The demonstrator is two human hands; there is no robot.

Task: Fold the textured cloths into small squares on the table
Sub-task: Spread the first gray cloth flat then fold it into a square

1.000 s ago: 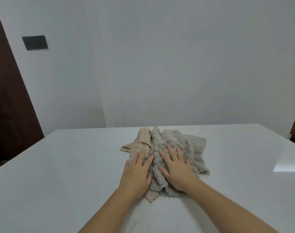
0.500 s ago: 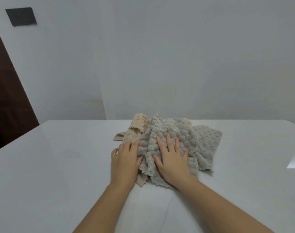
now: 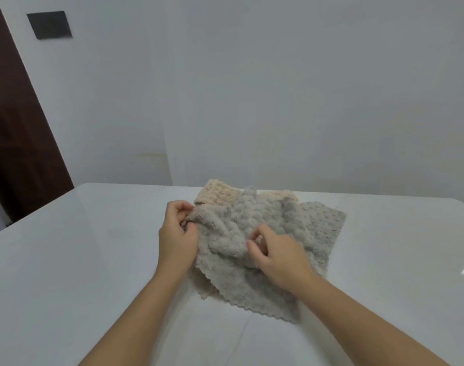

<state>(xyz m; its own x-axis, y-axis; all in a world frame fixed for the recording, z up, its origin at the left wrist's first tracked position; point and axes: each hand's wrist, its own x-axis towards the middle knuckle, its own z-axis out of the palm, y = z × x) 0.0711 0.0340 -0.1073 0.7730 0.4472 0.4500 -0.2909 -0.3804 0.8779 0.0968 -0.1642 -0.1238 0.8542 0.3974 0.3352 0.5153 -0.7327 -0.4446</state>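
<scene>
A heap of textured cloths lies on the white table (image 3: 80, 260). The top one is a bumpy grey cloth (image 3: 257, 220), rumpled in the middle, with a scalloped edge toward me. A beige cloth (image 3: 217, 194) pokes out at the far side underneath it. Another grey cloth (image 3: 323, 228) lies flat at the right. My left hand (image 3: 176, 239) pinches the grey cloth's left edge. My right hand (image 3: 275, 252) pinches a fold of the same cloth near its middle.
A white wall stands right behind the table's far edge. A dark brown door (image 3: 17, 114) is at the left, with a black wall plate (image 3: 50, 25) beside it. Bare tabletop lies on both sides of the heap.
Both hands lay flat on the heap before. Now their fingers have curled and pinch the grey cloth, which is spread wider and bunched up between them.
</scene>
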